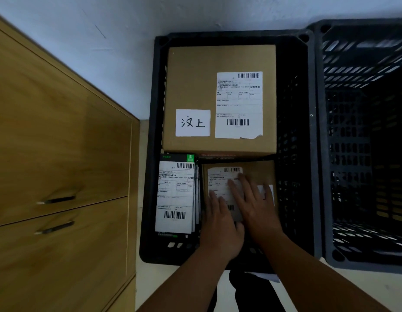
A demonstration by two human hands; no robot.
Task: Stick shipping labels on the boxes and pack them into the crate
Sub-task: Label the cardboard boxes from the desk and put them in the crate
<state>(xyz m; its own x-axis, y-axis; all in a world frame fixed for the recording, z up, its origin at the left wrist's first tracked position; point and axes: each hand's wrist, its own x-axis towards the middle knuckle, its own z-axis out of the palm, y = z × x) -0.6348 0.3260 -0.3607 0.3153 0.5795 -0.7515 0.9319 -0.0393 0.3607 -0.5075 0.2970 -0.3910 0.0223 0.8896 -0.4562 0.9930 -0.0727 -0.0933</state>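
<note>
A black plastic crate (pixel 294 154) on the floor holds three parcels. A large brown box (pixel 195 86) fills its far part, with a white shipping label (pixel 238 104) and a handwritten white sticker (pixel 193 122) on top. At the near left lies a dark flat package (pixel 176 197) with a label on it. At the near right sits a small brown box (pixel 260 171) with its own label (pixel 220 183). My left hand (pixel 220 226) and my right hand (pixel 254 206) lie flat, palms down, on this small box and its label, fingers spread.
A second black lattice crate (pixel 364 131) stands against the first on the right. A wooden cabinet (pixel 60 154) with two drawer handles stands to the left. The white wall (pixel 128 41) is just behind the crates. Something dark lies on the floor near my arms.
</note>
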